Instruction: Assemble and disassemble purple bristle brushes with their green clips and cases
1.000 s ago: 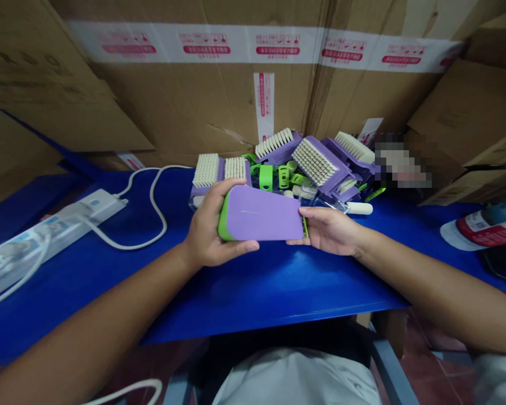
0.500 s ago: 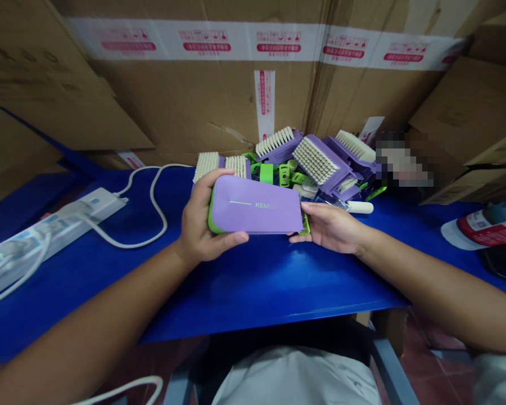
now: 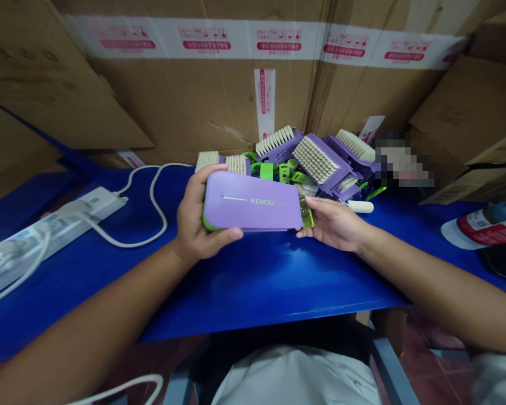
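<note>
We hold a purple case point(image 3: 253, 201) with a green underside level above the blue desk point(image 3: 253, 281). Our left hand point(image 3: 196, 219) grasps its left end, thumb below and fingers over the top. Our right hand point(image 3: 333, 222) pinches its right end. Behind it lies a pile of purple brushes point(image 3: 316, 160); a white power strip point(image 3: 67, 216) sits well left.

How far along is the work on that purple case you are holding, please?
Done: the purple case looks closed over its green base. In hand: the left hand grips its left end, the right hand its right end, above the blue table. Left: loose purple brushes and green parts lie heaped behind it.
</note>
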{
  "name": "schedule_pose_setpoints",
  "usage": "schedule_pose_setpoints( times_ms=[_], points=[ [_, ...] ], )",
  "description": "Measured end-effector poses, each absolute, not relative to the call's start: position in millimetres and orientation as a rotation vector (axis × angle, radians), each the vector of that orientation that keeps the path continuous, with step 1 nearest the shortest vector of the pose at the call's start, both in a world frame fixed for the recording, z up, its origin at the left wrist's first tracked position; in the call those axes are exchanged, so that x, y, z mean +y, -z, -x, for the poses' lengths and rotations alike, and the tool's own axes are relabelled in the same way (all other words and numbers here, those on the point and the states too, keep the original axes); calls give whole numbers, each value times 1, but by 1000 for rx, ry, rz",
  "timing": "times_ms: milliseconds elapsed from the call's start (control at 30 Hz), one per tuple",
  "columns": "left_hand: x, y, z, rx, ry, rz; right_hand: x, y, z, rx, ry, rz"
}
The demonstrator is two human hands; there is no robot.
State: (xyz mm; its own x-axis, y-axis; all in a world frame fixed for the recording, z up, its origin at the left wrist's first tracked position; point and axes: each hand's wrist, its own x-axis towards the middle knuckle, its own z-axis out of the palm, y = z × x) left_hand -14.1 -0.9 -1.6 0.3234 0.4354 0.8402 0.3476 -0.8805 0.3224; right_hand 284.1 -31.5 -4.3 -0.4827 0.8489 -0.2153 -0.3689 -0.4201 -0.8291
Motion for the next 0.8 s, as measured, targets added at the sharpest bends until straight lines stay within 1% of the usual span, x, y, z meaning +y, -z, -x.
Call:
schedule_pose_setpoints(
  times_ms=[333, 600, 800],
  points=[
    [1, -5, 11, 646, -1742, -2541, -30, 1, -286, -928, -1940, 775],
    [3, 3, 17, 654, -1720, -2391, -29, -2, -287, -918, -1933, 759],
    [5, 2, 17, 639, -1737, -2410, -31, -6, -286, -909, -1927, 772]
  ],
)
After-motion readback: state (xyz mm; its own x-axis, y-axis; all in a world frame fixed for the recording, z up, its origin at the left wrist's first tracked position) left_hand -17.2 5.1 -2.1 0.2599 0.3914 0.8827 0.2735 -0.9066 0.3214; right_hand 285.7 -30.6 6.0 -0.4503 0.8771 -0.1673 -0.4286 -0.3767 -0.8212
